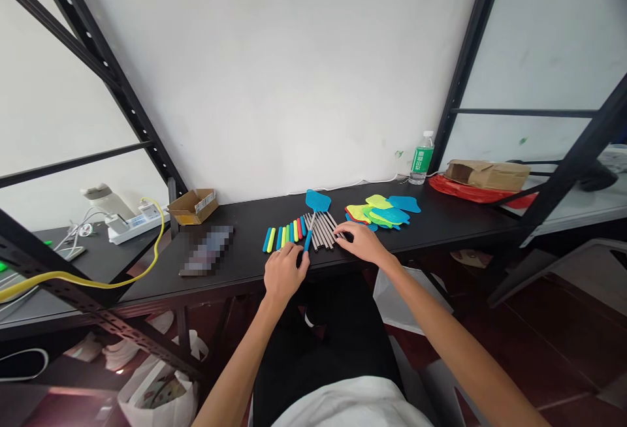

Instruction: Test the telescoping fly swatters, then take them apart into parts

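Note:
A fly swatter with a blue head, a metal rod and a blue handle lies across the desk, its head toward the wall. My left hand has the lower end of that handle between thumb and fingers. To its right fans out a bundle of metal rods. My right hand is at the right side of the bundle, its fingertips closed on a rod. Loose handle tubes in blue, yellow, green and red form a row left of the rods. Several loose swatter heads lie piled beyond my right hand.
The black desk backs onto a white wall. A small cardboard box and a blurred-out flat object are at left. At right stand a water bottle and a brown carton on red plastic. Black shelf posts flank both sides.

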Tool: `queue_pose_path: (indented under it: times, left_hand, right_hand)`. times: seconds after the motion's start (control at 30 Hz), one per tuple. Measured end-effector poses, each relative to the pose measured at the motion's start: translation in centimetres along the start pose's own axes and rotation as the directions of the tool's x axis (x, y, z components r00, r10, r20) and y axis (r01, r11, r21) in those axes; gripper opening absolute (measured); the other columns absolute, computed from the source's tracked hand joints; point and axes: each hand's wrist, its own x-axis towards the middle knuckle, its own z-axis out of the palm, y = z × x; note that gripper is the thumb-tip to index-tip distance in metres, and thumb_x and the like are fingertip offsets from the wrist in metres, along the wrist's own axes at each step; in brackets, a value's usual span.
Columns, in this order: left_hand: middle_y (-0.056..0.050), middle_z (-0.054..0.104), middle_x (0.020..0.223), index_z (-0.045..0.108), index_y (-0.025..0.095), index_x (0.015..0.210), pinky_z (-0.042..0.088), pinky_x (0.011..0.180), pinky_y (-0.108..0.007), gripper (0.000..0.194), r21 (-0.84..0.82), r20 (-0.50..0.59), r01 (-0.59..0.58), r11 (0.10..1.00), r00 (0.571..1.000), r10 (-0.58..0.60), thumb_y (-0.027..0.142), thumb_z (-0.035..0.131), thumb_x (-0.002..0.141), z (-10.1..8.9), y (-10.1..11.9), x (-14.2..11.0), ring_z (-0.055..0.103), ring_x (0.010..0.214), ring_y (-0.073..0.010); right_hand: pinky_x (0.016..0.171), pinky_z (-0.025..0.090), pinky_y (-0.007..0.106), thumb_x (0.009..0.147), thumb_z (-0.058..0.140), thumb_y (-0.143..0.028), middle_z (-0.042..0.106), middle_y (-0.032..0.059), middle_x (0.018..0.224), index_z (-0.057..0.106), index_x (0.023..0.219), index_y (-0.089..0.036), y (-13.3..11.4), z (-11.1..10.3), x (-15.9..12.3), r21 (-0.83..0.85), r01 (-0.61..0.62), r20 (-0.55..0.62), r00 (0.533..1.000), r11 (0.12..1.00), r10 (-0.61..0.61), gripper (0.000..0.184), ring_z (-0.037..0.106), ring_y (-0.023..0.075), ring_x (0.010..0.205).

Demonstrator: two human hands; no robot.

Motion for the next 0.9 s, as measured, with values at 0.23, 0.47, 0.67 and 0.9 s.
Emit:
queue_pose_path:
  times: [0.23,0.47,0.67,0.9]
  left_hand:
    - [-0.007,0.072,0.096,0.073,0.019,0.097,0.046,0.072,-0.033,0.031,-0.002,0.015,0.014,1.0,1.0,-0.014,0.036,0.047,0.099,0.0,0.0,0.0,0.066,0.078,-0.0206]
    - [-0.008,0.071,0.097,0.073,0.02,0.096,0.046,0.071,-0.031,0.035,-0.068,0.06,0.067,0.995,0.996,-0.063,0.039,0.044,0.1,-0.3,0.3,0.0,0.066,0.081,-0.0211]
    - [-0.004,0.072,0.095,0.072,0.022,0.098,0.047,0.068,-0.028,0.038,-0.187,0.144,0.209,0.96,0.972,-0.183,0.046,0.042,0.098,-3.0,-2.5,1.6,0.064,0.069,-0.0158]
    - [-0.024,0.061,0.129,0.061,0.013,0.127,0.047,0.089,-0.052,0.073,0.403,0.15,0.598,0.693,0.704,-0.694,0.067,0.053,0.078,-7.2,-16.2,5.9,0.056,0.119,-0.0459]
  right_hand:
    - [0.082,0.053,0.034,0.088,0.062,-0.026,0.07,0.0021,0.117,0.073,0.104,-0.028,0.0,0.0,0.0,-0.009,-0.003,0.008,1.0,1.0,0.003,0.02,0.067,0.0237,0.103]
    - [0.086,0.053,0.035,0.088,0.062,-0.026,0.07,0.0029,0.117,0.073,0.103,-0.028,0.0,0.0,0.1,-0.006,0.003,0.015,1.0,1.0,-0.003,0.019,0.066,0.0236,0.104]
    - [0.088,0.053,0.036,0.088,0.061,-0.026,0.07,0.0023,0.118,0.073,0.103,-0.028,0.0,-0.1,-0.1,0.004,0.009,0.014,1.0,1.0,-0.009,0.018,0.067,0.0235,0.104]
    - [0.084,0.054,0.036,0.088,0.06,-0.025,0.07,0.0017,0.118,0.072,0.103,-0.028,0.1,0.0,-0.1,-0.015,0.003,0.009,1.0,1.0,-0.003,0.019,0.067,0.0249,0.103]
